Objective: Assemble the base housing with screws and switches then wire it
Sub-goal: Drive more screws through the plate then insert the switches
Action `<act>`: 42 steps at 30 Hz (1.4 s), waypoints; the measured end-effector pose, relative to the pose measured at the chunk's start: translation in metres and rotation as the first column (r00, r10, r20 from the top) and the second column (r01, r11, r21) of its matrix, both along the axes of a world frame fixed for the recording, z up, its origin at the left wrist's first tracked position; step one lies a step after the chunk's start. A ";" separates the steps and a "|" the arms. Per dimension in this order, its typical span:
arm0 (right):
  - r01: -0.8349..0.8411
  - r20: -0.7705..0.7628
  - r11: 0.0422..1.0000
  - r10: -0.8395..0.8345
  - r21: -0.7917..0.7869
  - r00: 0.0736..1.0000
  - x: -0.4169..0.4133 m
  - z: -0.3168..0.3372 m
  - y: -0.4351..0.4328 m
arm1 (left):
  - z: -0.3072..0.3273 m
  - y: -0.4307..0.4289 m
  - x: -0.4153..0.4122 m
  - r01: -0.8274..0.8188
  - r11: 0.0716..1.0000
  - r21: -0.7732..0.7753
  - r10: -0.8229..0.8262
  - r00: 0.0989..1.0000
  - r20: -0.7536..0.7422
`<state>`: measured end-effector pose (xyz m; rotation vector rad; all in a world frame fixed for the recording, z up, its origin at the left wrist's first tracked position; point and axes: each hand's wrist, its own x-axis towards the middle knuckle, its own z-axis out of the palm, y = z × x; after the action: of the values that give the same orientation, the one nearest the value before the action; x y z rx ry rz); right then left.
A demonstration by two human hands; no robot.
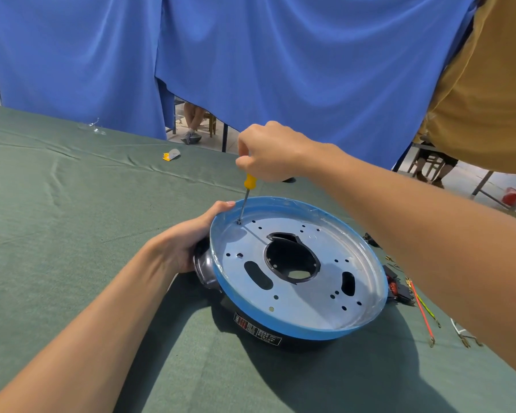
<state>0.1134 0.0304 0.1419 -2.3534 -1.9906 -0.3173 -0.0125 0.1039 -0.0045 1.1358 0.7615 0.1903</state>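
Loose wires [421, 308] beside base housing [280, 329]

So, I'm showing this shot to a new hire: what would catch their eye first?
The round, blue-rimmed housing sits mid-frame on the green cloth. The right hand holds a yellow screwdriver with its tip at a hole near the housing's far-left rim, while the left hand grips its left edge. A blue curtain fills the background.
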 end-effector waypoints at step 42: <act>-0.073 -0.151 0.968 0.037 -0.240 0.988 -0.007 0.012 -0.008 | 0.025 -0.012 -0.008 0.170 0.851 0.497 -0.016 0.954 -0.299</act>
<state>0.1065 0.0226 0.1544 -2.3697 -2.1286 0.1087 -0.0205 0.0916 0.0204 1.7431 0.9370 0.1543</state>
